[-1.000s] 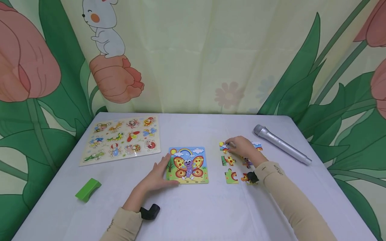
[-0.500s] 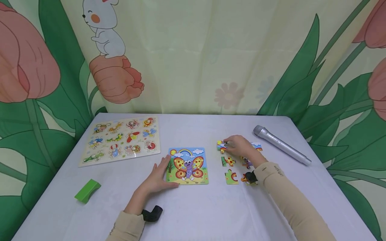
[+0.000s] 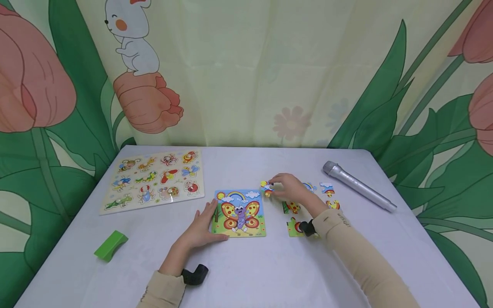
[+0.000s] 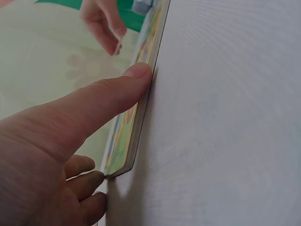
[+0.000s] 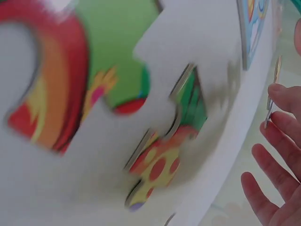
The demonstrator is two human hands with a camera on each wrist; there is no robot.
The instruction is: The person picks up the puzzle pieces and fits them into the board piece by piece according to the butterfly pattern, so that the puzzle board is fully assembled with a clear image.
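The butterfly puzzle, a square picture board, lies flat mid-table. My left hand rests at its near-left corner. The left wrist view has the straight thumb against the board's near edge, with the other fingers by the corner. Just off the board's upper right corner, my right hand pinches a small puzzle piece printed with a yellow sun; the right wrist view has that piece edge-on between thumb and finger. Beneath the right arm lie several loose pieces, among them a green one with a red arc.
An insect puzzle board lies at the back left. Nearer the left side is a green arched block. A silver toy microphone lies at the back right, beyond the loose pieces. Patterned cloth hangs behind the white table.
My right hand has moved left with the sun piece, away from the loose pieces and towards the butterfly board, uncovering pieces at the right. The left hand has stayed at the board's corner.
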